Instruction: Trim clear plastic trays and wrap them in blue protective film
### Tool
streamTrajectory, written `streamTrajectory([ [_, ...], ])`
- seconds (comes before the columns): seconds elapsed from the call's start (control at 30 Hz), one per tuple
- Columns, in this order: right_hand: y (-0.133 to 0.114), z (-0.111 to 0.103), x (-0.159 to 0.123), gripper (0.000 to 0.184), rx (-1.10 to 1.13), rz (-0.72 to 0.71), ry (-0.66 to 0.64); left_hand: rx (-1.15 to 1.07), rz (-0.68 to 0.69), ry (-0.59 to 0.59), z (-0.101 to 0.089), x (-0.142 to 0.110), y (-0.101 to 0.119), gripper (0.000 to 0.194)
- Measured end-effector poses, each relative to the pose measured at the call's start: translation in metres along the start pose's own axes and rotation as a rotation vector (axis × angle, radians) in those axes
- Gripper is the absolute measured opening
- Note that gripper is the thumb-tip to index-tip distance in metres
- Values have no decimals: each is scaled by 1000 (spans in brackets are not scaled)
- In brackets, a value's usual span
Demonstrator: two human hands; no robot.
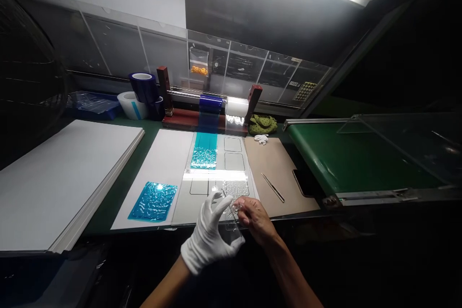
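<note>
My left hand [209,233], in a white glove, grips a clear thin panel [231,235] by its edges, thumb below and fingers above. The panel is tilted up over the front edge of the table. My bare right hand [255,217] is closed in a pinch at the panel's right side, with a small whitish bit at its fingertips that is too small to make out. Just beyond the hands lies a wrinkled clear film [236,186] on a sheet with dark rounded outlines. A blue film strip [205,150] runs down onto that sheet from a roll.
A film stand [180,119] carries a blue roll [211,102] and a clear roll [237,107]. Wrinkled blue film [153,202] lies left; a paper stack [68,178] is beyond it. Tweezers [273,187] and a phone [305,183] lie right, near a green conveyor belt [346,159].
</note>
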State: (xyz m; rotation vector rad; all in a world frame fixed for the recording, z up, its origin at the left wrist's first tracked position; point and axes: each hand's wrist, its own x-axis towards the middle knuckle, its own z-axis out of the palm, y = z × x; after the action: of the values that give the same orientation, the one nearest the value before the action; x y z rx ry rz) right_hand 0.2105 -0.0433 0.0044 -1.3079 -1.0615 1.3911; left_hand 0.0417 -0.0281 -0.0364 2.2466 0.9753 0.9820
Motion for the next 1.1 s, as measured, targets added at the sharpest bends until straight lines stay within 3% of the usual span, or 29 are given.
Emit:
streamTrajectory([
  [0.07,-7,-1,-1,37,-150,-65,64,73,-48,-29,-1,7,10,88],
  [0.2,-21,10,-8,27,-887,-228,205,426,-163,-272,-25,32,41,88],
  [0.27,-20,17,-9,24,-1089,-241,235,543,-185,-358,-34,39,50,85],
  [0.3,-18,19,-9,23,-1084,-231,237,566,-184,-382,-37,39,51,84],
  [0.37,-11,13,-6,25,-861,-151,187,534,-170,-408,-39,35,46,88],
  [0.47,3,-19,1,32,-204,51,94,373,-139,-427,-38,23,30,96],
  [0.57,30,-62,2,34,273,82,292,252,-135,-406,-36,14,16,99],
  [0.63,60,-83,-6,35,330,93,478,155,-153,-373,-33,11,9,104],
  [0.7,99,-95,-22,39,269,206,634,-38,-185,-332,-27,7,3,110],
  [0.83,175,-103,-72,36,193,414,957,-614,-336,-274,-3,-4,-13,108],
  [0.9,192,-117,-97,32,172,477,1118,-865,-436,-241,13,-10,-21,105],
  [1.0,174,-172,-125,32,123,487,1339,-1103,-614,-207,35,-14,-31,105],
  [1.1,118,-262,-143,40,57,394,1488,-1210,-756,-212,52,-13,-35,105],
])
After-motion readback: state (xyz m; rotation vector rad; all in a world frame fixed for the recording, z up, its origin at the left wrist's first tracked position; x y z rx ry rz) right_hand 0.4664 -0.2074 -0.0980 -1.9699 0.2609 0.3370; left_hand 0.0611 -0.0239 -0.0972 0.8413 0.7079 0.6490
